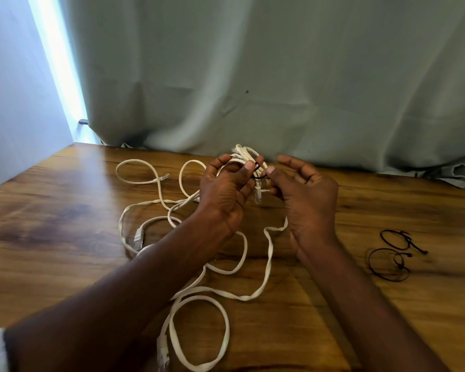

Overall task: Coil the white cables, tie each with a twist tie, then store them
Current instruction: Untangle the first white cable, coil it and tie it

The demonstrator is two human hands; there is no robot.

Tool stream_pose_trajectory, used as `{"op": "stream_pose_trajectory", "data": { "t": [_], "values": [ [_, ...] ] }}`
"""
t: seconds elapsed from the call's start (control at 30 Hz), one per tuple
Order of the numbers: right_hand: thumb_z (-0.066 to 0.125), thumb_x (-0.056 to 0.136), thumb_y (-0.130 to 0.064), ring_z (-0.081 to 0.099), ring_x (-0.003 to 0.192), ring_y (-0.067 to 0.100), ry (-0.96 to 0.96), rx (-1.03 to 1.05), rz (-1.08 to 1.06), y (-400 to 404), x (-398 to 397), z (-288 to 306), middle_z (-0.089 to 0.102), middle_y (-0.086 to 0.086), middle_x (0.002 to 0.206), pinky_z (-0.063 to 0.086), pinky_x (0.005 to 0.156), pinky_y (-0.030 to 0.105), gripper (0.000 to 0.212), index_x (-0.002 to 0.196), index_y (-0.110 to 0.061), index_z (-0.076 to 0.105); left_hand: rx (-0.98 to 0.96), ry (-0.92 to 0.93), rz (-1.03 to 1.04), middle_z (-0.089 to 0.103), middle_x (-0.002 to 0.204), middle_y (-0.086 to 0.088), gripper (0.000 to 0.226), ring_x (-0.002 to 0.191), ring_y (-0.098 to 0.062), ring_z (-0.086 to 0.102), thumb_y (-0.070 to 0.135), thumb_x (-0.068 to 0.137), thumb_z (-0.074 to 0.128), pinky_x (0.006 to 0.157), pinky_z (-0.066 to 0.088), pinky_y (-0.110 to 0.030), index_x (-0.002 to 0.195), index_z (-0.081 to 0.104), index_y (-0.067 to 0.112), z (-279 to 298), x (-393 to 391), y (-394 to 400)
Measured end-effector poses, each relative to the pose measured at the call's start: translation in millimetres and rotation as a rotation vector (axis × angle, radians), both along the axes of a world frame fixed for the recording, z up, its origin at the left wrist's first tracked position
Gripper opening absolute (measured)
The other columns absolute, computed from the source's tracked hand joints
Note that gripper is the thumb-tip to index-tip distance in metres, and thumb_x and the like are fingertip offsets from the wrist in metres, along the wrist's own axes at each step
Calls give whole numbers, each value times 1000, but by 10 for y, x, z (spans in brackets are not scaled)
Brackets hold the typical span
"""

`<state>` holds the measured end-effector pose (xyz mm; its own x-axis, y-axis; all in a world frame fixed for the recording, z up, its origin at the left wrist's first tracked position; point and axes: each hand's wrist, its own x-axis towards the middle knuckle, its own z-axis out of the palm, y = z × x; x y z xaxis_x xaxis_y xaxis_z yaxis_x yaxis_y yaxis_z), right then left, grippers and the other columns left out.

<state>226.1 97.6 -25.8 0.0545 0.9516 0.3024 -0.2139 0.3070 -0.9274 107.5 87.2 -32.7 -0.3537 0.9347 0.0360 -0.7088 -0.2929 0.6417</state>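
- Head view: the coil is held up above the far edge of the table, in front of the curtain.
- The left hand grips the coil, fingers curled round it, thumb across the front.
- The right hand, right of the coil, pinches a black tie at the bundle with thumb and forefinger; the other fingers are loosely spread.
- Both palms face the wearer, forearms reaching out from the near edge.
- Loose cable sprawls on the table nearer than the coil; spare ties lie to its right.
- To tie well, I'd keep the loops squeezed tight and twist the ends snugly against them.
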Motion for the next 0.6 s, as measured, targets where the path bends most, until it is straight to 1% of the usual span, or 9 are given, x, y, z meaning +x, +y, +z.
{"op": "stream_pose_trajectory", "data": {
  "t": [0.07, 0.17, 0.2, 0.23, 0.33, 0.43, 0.53, 0.6],
  "values": [
    [80, 87, -6, 78, 80, 12, -72, 21, -33, 22, 13, -8, 81, 2, 88, 61, 69, 24, 21, 108, -8, 78, -6, -1, 6, 81, 93, -12, 42, 84, -20, 79, -13, 96, 61, 75, 61, -29, 124, 48, 16, -4, -9, 8],
    [82, 86, -11, 77, 82, 12, -210, 36, -69, 47, 11, -64, 80, -3, 87, 64, 76, 32, 14, 100, -13, 82, 2, -11, 9, 80, 102, -18, 49, 95, -25, 79, -13, 95, 61, 98, 58, -42, 135, 46, 12, -13, -18, 14],
    [82, 86, -12, 77, 82, 12, -228, 23, -71, 52, 11, -78, 80, -4, 87, 64, 75, 33, 13, 99, -14, 83, 4, -17, 10, 79, 104, -19, 51, 97, -26, 78, -13, 95, 61, 104, 56, -47, 137, 46, 11, -15, -15, 13],
    [82, 86, -12, 77, 82, 12, -234, 8, -69, 60, 11, -90, 80, -4, 87, 65, 75, 33, 13, 99, -15, 83, 7, -21, 11, 79, 104, -20, 51, 98, -27, 78, -13, 95, 60, 106, 55, -49, 138, 45, 11, -20, -14, 16],
    [82, 86, -11, 77, 80, 13, -211, -20, -53, 63, 3, -100, 80, -4, 86, 64, 72, 31, 13, 98, -15, 83, 18, -33, 3, 79, 105, -21, 51, 98, -27, 79, -14, 96, 60, 102, 57, -48, 137, 44, 10, -32, -11, 15],
    [82, 85, -8, 77, 79, 16, -137, -58, -67, 50, -13, -106, 80, -1, 84, 62, 69, 28, 13, 97, -13, 82, 20, -35, 3, 78, 108, -22, 53, 101, -27, 78, -14, 96, 60, 96, 60, -45, 141, 42, 7, -56, 18, 17],
    [82, 85, -5, 76, 75, 21, -41, -125, -49, 18, -43, -118, 80, 4, 82, 64, 71, 34, 12, 96, -10, 82, 4, -49, -3, 76, 115, -25, 58, 114, -32, 74, -14, 95, 60, 91, 62, -42, 147, 39, 2, -74, 59, 9],
    [82, 85, -5, 74, 74, 23, -22, -135, -16, -21, -68, -121, 79, 6, 82, 65, 73, 36, 10, 95, -9, 81, -2, -34, -5, 73, 121, -28, 60, 118, -35, 71, -13, 95, 60, 93, 60, -43, 149, 38, 2, -92, 63, 7]
  ]
}}
